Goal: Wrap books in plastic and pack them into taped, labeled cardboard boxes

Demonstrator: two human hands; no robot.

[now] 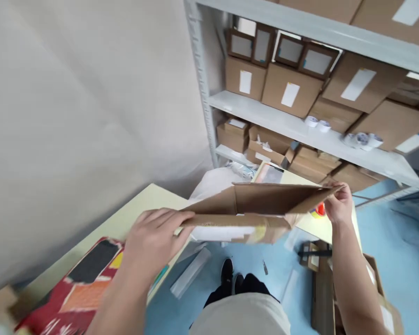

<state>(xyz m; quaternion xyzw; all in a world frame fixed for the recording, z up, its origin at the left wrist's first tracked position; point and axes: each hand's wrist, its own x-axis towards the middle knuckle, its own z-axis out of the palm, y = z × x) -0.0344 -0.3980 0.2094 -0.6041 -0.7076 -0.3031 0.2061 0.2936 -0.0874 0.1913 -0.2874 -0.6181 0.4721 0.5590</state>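
Note:
I hold a flattened brown cardboard box (261,202) in the air at chest height, its flaps partly spread and a white label on its near side. My left hand (153,237) grips its left end from above. My right hand (338,204) pinches the right end flap. Below the box lies the pale yellow table (132,209), with a red, orange and black printed sheet (80,284) near my left forearm.
A grey metal shelf rack (300,125) ahead holds many labelled cardboard boxes and several white tape rolls (365,138). More flat cardboard (323,293) and a clear plastic sleeve (190,272) lie on the blue floor by my feet. A white curtain hangs at left.

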